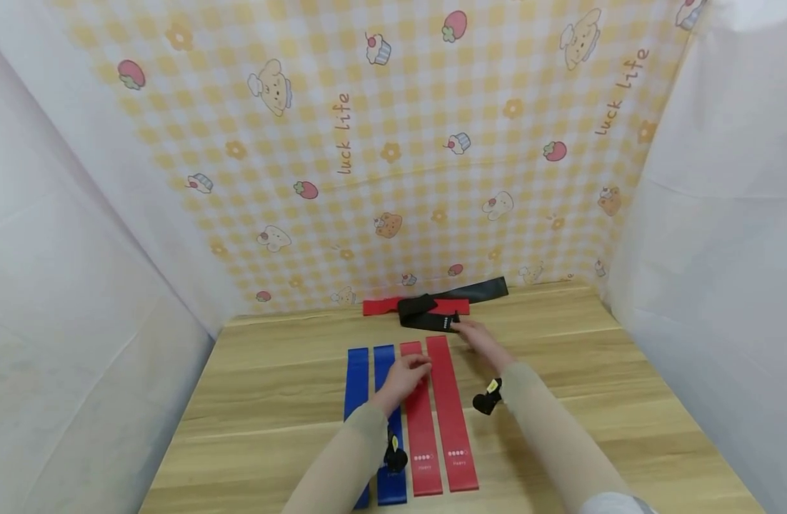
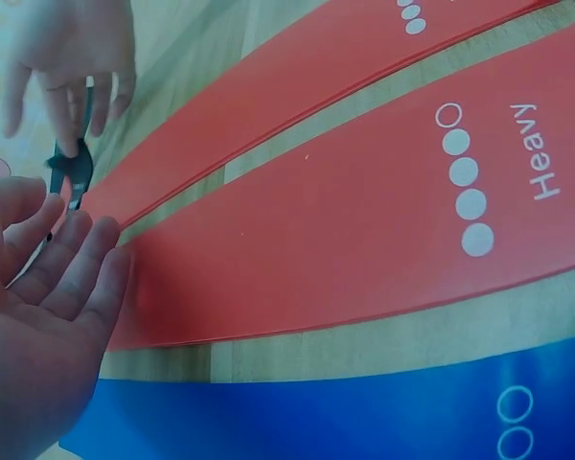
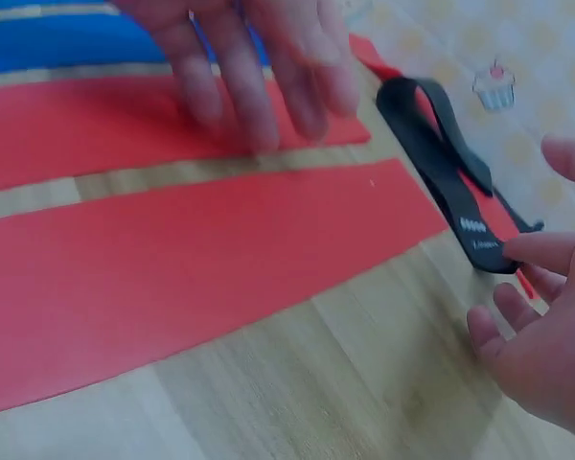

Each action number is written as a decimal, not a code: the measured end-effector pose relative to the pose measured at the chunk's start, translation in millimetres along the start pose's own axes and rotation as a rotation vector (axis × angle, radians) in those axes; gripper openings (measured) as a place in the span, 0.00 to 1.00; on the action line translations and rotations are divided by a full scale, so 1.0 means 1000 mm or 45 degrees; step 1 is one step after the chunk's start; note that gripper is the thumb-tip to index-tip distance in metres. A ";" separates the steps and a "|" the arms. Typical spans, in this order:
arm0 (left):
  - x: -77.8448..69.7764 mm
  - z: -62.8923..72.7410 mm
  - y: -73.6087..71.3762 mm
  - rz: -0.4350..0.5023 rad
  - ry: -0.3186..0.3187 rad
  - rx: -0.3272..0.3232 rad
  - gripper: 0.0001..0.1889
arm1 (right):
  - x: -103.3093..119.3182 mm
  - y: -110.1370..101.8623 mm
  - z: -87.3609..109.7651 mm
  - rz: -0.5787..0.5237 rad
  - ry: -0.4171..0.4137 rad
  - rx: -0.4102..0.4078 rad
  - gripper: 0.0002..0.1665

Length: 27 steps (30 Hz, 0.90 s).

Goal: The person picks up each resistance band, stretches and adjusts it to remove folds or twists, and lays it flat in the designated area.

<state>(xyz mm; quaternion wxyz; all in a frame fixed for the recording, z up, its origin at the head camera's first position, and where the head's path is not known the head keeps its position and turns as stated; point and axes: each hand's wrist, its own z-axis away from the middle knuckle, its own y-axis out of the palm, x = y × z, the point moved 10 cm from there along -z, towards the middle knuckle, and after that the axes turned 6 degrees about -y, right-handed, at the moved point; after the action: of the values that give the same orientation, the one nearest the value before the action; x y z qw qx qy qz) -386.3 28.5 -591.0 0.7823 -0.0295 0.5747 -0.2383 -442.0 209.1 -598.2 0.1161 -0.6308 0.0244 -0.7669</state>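
A folded black resistance band [image 1: 425,319] lies at the back of the table, partly over a red band [image 1: 374,308]. My right hand [image 1: 473,334] reaches to its near right end. In the right wrist view the index fingertip [image 3: 519,251] is right at the black band's printed end, thumb held apart. My left hand [image 1: 406,377], fingers loosely bent and holding nothing, hovers over the left of two flat red bands [image 1: 423,435]. The other red band [image 1: 453,428] lies just right of it. Two blue bands [image 1: 357,385] [image 1: 383,357] lie to the left, partly hidden by the left arm.
The wooden table [image 1: 265,400] ends at a checked cloth backdrop [image 1: 432,185]. White sheets [image 1: 66,285] hang on both sides. Small black wrist cameras [image 1: 486,402] are strapped under the forearms.
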 end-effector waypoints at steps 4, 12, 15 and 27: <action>0.001 0.001 0.003 -0.004 -0.002 0.021 0.17 | 0.013 0.011 0.008 -0.080 -0.058 0.059 0.40; 0.004 -0.002 0.005 0.132 -0.029 0.055 0.24 | 0.027 0.043 0.019 -0.186 -0.115 0.189 0.32; 0.005 -0.003 0.003 0.217 -0.045 0.061 0.28 | 0.028 0.053 0.025 -0.163 -0.110 0.224 0.30; -0.008 -0.008 -0.030 0.339 0.047 -0.206 0.25 | 0.040 0.085 0.042 -0.285 -0.145 0.362 0.29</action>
<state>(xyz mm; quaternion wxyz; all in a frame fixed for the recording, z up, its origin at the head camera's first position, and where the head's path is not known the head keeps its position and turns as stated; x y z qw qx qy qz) -405.0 6.9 -577.3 0.7913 -0.0116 0.6053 -0.0857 -395.7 123.1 -566.9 0.1190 -0.6493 -0.1612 -0.7337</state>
